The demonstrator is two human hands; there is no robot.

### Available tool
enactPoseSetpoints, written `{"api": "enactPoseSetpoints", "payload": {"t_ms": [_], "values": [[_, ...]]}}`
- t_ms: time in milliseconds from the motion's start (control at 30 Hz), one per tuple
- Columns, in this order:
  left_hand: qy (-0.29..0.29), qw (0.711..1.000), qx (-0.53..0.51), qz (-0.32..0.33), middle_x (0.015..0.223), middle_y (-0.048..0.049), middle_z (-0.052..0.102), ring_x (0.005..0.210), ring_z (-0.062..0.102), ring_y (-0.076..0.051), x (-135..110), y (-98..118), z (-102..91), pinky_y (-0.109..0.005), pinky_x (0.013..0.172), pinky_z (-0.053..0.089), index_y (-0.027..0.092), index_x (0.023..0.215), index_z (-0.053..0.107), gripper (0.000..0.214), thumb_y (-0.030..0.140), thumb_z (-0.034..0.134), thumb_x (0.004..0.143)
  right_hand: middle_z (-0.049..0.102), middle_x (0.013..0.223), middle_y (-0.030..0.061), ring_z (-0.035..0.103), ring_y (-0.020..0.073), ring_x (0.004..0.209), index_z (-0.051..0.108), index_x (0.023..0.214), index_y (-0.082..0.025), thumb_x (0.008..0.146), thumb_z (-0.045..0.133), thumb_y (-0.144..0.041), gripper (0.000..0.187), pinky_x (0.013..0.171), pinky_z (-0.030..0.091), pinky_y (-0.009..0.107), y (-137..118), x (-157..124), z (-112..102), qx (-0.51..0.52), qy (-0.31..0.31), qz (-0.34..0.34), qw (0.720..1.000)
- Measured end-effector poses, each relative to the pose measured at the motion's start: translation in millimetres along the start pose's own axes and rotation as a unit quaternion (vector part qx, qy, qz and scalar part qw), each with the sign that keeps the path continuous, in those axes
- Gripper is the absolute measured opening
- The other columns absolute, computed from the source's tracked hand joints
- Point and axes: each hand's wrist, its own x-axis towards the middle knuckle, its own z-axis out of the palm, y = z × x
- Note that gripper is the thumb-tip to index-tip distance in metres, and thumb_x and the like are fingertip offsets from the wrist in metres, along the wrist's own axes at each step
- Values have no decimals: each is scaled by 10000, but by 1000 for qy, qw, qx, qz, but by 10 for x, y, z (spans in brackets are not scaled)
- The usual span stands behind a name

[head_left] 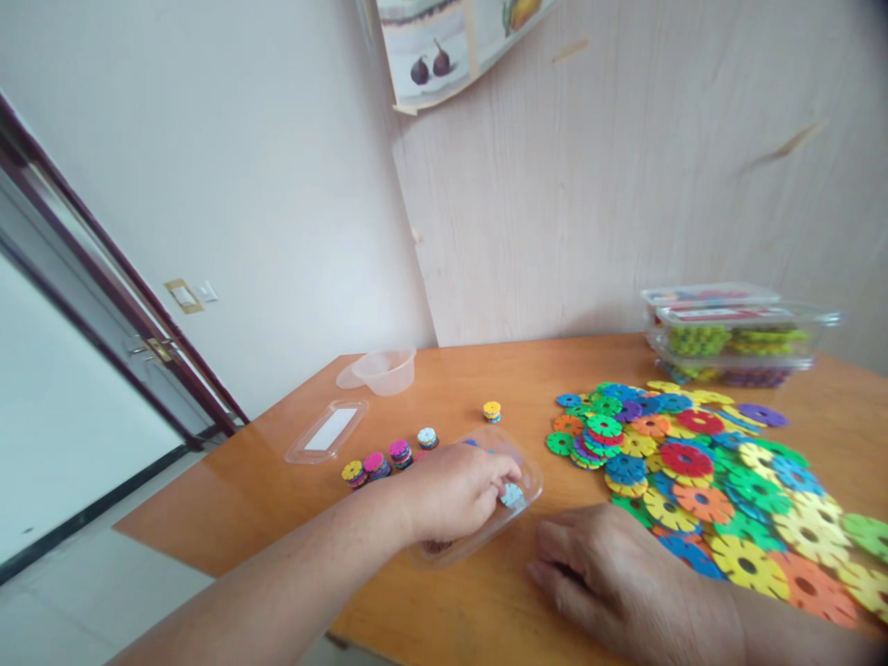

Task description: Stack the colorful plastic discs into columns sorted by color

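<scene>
Pale walls meet behind an orange-brown worktop, with a door at ten o'clock. On the near half sits one clear tray, partly hidden by the left hand; its long axis seems to run from seven toward one o'clock. Inside it, one pale-blue disc lies at about six o'clock from the left fingertips, very close; being round, it shows no long axis. That hand is the nearer one. Its fingers are bent, but I cannot tell whether they pinch anything. The right hand, at four o'clock from the tray, rests loosely curled; its palm is hidden, so its contents cannot be told.

Counted: five small stacks, four in a row at ten o'clock from the tray and one yellow-topped stack at twelve; one labelled lid; one round tub; at least two boxes at two o'clock. Large flower-shaped discs overlap too much to count.
</scene>
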Motion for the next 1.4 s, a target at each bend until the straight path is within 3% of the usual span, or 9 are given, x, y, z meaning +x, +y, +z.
{"api": "enactPoseSetpoints", "payload": {"t_ms": [100, 233, 433, 533, 667, 967, 1167, 1400], "values": [[25, 998, -62, -22, 1046, -15, 712, 947, 635, -171, -31, -25, -12, -276, 796, 456, 261, 1124, 638, 301, 199, 459, 889, 619, 721, -11, 545, 95, 617, 508, 724, -197, 918, 462, -224, 201, 562, 332, 233, 4, 0, -5, -1, -4, 4, 1000], [57, 986, -132, -82, 910, 3, 714, 784, 641, -137, -175, -185, -158, -248, 691, 465, 247, 1135, 618, 284, 266, 461, 898, 617, 718, -10, 542, 98, 610, 501, 711, -196, 918, 461, -233, 215, 557, 332, 242, 15, -6, 3, 9, -8, 9, 1000], [168, 952, -136, -218, 876, -13, 688, 736, 632, -145, -643, -789, -401, -258, 644, 476, 210, 1065, 618, 272, 330, 506, 848, 625, 708, -12, 556, 111, 603, 518, 706, -206, 932, 451, -241, 238, 550, 346, 253, -55, -4, -82, 13, -21, 16, 1000], [167, 951, -122, -231, 932, -40, 685, 869, 633, -182, -913, -1085, -393, -299, 757, 498, 181, 995, 640, 266, 338, 552, 800, 627, 693, -14, 565, 114, 590, 521, 695, -211, 928, 469, -252, 243, 535, 344, 257, -87, -7, -123, 4, -32, 19, 999], [127, 946, -120, -273, 917, -45, 682, 840, 622, -183, -1173, -1292, -304, -300, 753, 488, 156, 1021, 646, 352, 376, 604, 749, 628, 703, -15, 576, 118, 597, 525, 711, -221, 940, 452, -272, 246, 535, 346, 260, -63, -8, -95, -2, -47, 23, 999], [91, 944, -118, -296, 754, 11, 617, 707, 545, -140, -1244, -1239, -167, -247, 651, 421, 171, 997, 658, 370, 410, 648, 715, 645, 729, 0, 600, 132, 629, 540, 715, -222, 939, 447, -273, 247, 564, 371, 265, -35, 10, -55, -15, -60, 36, 997], [84, 944, -119, -296, 807, -11, 645, 749, 557, -150, -1200, -1265, -154, -242, 650, 411, 170, 911, 652, 296, 390, 642, 712, 638, 718, -12, 586, 122, 614, 531, 716, -222, 941, 452, -268, 243, 551, 357, 259, -58, 0, -94, -4, -51, 29, 998], [161, 953, -52, -251, 901, -22, 624, 818, 569, -164, -1136, -1144, -299, -273, 720, 444, 191, 946, 652, 263, 348, 617, 738, 633, 719, -20, 571, 109, 609, 522, 713, -215, 939, 458, -268, 241, 550, 351, 253, -91, -3, -127, 1, -48, 31, 998]]}}
